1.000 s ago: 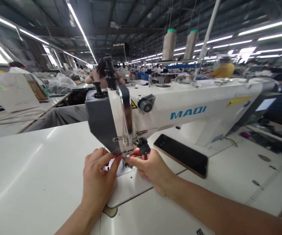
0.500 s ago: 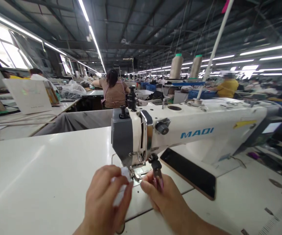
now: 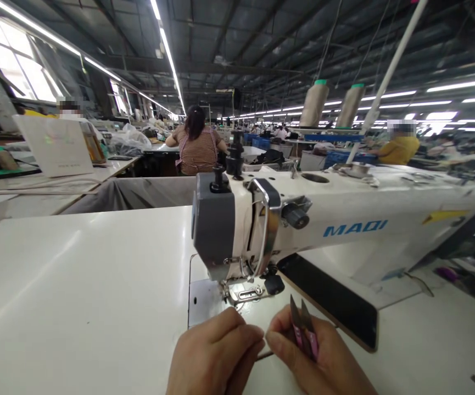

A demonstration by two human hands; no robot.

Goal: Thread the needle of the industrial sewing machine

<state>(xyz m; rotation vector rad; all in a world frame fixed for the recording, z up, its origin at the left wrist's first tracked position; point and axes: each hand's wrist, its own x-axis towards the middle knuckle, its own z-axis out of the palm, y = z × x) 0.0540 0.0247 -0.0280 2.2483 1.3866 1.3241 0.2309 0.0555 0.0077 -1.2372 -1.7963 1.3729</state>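
Note:
A white MAQI sewing machine stands on the white table, with its presser foot over the metal needle plate. My left hand is low in front of the foot, thumb and fingers pinched together; whether thread is between them is too fine to see. My right hand touches it fingertip to fingertip and holds pink thread snips, blades pointing up.
A black phone lies on the machine bed right of the needle. Two thread cones stand behind the machine. A person in a striped top sits at the station ahead; another in yellow is far right.
Both hands drew back from the needle toward me and now meet in front of the plate. The small white piece seen at the left fingers half a second ago is out of sight.

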